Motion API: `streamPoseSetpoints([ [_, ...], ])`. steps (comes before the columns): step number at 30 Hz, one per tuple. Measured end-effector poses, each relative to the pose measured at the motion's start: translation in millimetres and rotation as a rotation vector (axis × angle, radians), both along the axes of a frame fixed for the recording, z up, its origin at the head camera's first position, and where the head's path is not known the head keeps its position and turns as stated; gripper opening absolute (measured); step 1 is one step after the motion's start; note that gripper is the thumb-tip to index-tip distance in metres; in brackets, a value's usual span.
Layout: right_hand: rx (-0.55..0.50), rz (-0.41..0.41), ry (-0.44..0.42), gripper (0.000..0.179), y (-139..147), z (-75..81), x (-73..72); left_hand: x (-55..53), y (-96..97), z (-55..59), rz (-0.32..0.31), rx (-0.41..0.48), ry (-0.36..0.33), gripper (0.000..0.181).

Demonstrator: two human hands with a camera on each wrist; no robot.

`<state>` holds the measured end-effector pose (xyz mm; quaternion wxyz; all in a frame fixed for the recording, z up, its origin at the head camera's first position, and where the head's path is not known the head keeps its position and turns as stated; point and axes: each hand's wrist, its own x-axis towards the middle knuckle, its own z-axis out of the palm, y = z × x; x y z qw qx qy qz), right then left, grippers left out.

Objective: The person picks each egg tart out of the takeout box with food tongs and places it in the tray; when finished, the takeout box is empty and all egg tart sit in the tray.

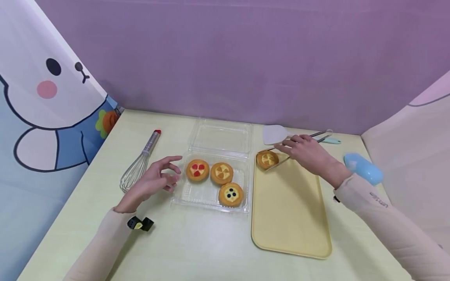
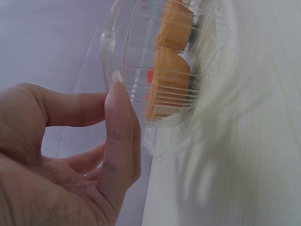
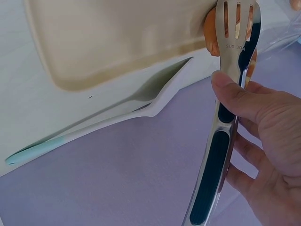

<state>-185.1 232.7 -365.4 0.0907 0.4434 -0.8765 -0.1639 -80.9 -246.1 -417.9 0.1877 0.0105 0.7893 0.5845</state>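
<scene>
A pale table [image 1: 197, 242] carries everything, and on its right half lies a yellow tray [image 1: 291, 218]. Just left of the tray sits a clear plastic container [image 1: 201, 193], its lid [image 1: 221, 136] laid back toward the table's far edge. A wire whisk [image 1: 149, 147] lies near the table's left edge, red tip toward the far left corner. A white spatula [image 1: 275, 135] with a pale green handle lies along the far edge, beyond the tray. Metal tongs [image 3: 209, 179] with dark grip panels reach over the tray's far left corner. The right hand [image 1: 305, 153] grips them, thumb pressing one arm and fingers bent against the other. The left hand [image 1: 158, 177] is empty, its fingers loosely bent and a gap left between index finger and thumb; it hovers beside the container's left rim, and whether the fingertips touch the plastic cannot be told. A glossy blue object [image 1: 363, 169] rests near the table's right edge. Smallest are the tarts: one with wedge-shaped topping [image 1: 267, 160] sits between the tongs' ends at the tray's far left corner, while a red-topped tart [image 1: 197, 170], another wedge-topped tart [image 1: 222, 173] and a dark-dotted tart [image 1: 231, 194] lie in the container.
</scene>
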Motion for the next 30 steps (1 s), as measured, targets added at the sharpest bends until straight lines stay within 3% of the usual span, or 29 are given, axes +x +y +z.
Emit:
streamPoseSetpoints([
  [16, -0.036, -0.042, -0.056, 0.071, 4.3, 4.4, 5.9, 0.6, 0.4, 1.8, -0.002, 0.008, -0.008, 0.073],
  [30, -0.143, -0.045, -0.082, 0.074, -7.0, 33.8, 25.0, -0.5, 0.7, 1.1, 0.003, 0.014, -0.007, 0.073],
])
